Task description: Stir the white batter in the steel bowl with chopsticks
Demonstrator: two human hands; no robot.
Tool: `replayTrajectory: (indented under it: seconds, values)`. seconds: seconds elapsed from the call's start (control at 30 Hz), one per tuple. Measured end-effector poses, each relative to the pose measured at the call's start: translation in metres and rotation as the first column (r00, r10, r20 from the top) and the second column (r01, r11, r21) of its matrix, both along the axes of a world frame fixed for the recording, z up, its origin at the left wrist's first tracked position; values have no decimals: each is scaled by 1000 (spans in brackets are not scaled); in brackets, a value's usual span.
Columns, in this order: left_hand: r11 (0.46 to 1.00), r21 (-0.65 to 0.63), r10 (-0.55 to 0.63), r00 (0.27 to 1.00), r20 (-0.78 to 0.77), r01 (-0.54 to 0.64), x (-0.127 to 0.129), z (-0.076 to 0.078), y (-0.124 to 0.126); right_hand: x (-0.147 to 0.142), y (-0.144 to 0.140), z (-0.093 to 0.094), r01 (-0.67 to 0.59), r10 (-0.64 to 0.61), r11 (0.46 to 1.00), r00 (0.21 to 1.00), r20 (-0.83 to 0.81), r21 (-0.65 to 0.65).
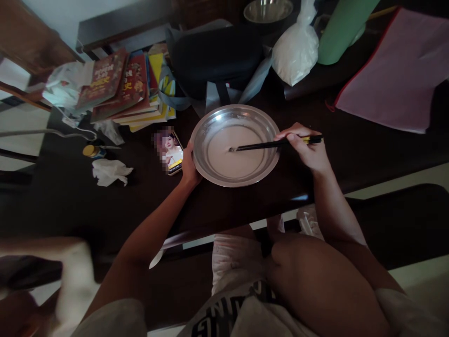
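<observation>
In the stainless-steel basin [238, 117] near the worktop's [210, 206] front edge, the milky mixture [238, 164] is already pooled and seems partway through stirring; any remaining lumps cannot be told. The left hand's [191, 164] grip clasps the basin's left side; the right hand [306, 149], forearm angled inward, pinches black chopsticks [261, 145], tips dipped in.

Likely a home, dark table [379, 152], stacked books [135, 86], metal bowl [199, 145]
</observation>
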State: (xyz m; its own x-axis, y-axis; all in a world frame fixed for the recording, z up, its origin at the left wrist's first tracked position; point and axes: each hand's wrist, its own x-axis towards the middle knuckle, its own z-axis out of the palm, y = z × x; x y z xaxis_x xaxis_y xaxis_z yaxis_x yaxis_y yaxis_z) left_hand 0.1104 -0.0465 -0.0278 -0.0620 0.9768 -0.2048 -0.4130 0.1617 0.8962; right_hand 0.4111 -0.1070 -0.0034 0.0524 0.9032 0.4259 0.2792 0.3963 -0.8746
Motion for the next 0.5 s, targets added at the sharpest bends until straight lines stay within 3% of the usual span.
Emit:
replayTrajectory:
  seconds: [0.13, 0.3, 0.37, 0.5]
  values:
    - [1000, -7, 19, 1000, -17, -19, 1, 0, 0, 2, 0, -1, 104, -101, 994, 987, -123, 20]
    - [1000, -4, 13, 999, -40, -14, 1, 1, 0, 0, -1, 1, -27, 26, 999, 999, -25, -34]
    - [1000, 11, 12, 999, -37, -12, 1, 1, 0, 0, 0, 0, 15, -15, 1000, 1000, -1, -14]
    - [1000, -5, 18, 1000, -18, -19, 1, 0, 1, 2, 1, -2, 101, -97, 995, 989, -112, 27]
